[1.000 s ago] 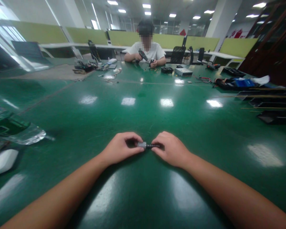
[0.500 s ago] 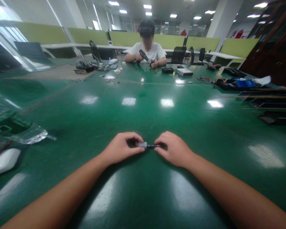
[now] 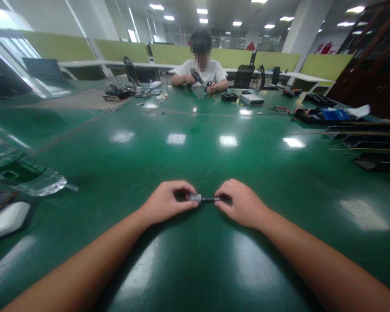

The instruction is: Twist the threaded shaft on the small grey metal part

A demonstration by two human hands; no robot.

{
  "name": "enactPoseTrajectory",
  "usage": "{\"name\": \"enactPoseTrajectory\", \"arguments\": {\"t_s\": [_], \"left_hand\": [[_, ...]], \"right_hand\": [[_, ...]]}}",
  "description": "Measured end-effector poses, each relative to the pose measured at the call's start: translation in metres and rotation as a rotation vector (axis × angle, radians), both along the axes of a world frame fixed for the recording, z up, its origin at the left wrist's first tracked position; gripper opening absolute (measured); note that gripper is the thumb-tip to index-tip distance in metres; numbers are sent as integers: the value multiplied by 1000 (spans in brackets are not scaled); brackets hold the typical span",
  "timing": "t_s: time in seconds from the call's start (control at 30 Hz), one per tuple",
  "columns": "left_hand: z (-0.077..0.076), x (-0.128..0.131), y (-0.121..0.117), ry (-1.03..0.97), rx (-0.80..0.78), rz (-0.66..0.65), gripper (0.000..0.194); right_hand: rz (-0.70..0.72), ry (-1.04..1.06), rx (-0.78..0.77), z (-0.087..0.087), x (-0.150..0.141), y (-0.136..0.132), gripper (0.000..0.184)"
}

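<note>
A small rod-shaped part [image 3: 204,199] lies level just above the green table [image 3: 195,156], silver at its left end and dark at its right. My left hand [image 3: 169,202] pinches the silver end with curled fingers. My right hand [image 3: 241,203] is closed on the dark end. Both hands rest low over the table near its front, a few centimetres apart. The part's ends are hidden inside my fingers.
Clear plastic bags [image 3: 26,175] and a white object [image 3: 4,220] lie at the left. Black trays and thin rods [image 3: 373,149] sit at the right. Across the table a person in a white shirt [image 3: 199,71] holds a dark tool, with boxes and cables around.
My right hand has slid slightly to the right along the part, so a little more of the dark shaft shows. The left hand stays put.
</note>
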State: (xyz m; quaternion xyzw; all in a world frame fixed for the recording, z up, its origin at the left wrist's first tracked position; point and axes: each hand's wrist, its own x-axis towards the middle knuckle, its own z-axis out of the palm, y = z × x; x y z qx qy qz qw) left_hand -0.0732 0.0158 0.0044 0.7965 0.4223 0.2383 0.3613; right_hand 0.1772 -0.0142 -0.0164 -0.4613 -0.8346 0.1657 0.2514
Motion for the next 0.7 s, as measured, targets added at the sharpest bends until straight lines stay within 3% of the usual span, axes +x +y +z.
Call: {"name": "enactPoseTrajectory", "arguments": {"t_s": [0.7], "left_hand": [[-3,-2,0,-16,-30,6,27]], "right_hand": [[-55,-118,-41,13,19,3,7]]}}
